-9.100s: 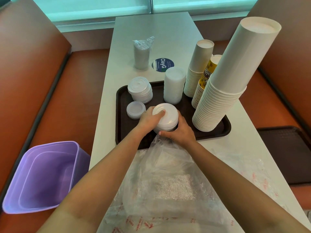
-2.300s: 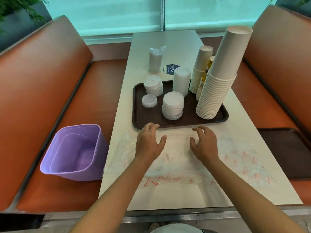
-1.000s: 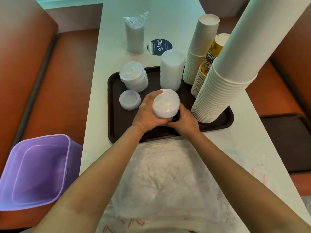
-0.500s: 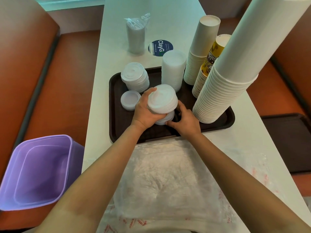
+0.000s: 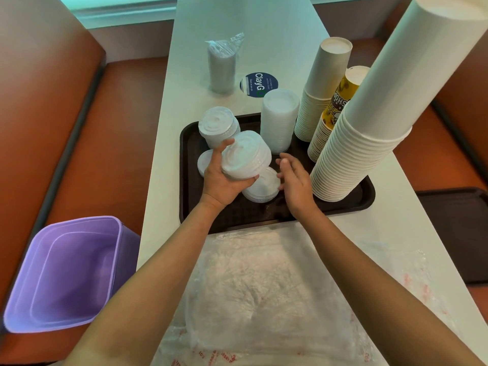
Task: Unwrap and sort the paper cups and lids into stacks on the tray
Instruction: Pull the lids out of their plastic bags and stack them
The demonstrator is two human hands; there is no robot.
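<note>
My left hand (image 5: 221,180) grips a tilted stack of white lids (image 5: 244,154), lifted above the dark brown tray (image 5: 368,192). A few lids (image 5: 265,187) remain flat on the tray below it. My right hand (image 5: 293,178) hovers beside them with fingers relaxed, holding nothing. More lid stacks stand on the tray: one at the back left (image 5: 215,125), a tall one (image 5: 278,117), and a small low one (image 5: 204,161) partly behind my left hand. Stacked paper cups fill the tray's right side: a tall white stack (image 5: 369,122), a white one (image 5: 320,83), a yellow printed one (image 5: 334,107).
A plastic-wrapped sleeve of lids (image 5: 221,66) stands on the white table (image 5: 264,27) behind the tray. Crumpled clear wrapping (image 5: 264,294) lies on the table near me. A purple bin (image 5: 66,273) sits on the orange bench at left. Another dark tray (image 5: 459,233) lies at right.
My left hand has lifted most of the lid stack up and to the left, tilting it. My right hand has let go of the lids left on the tray.
</note>
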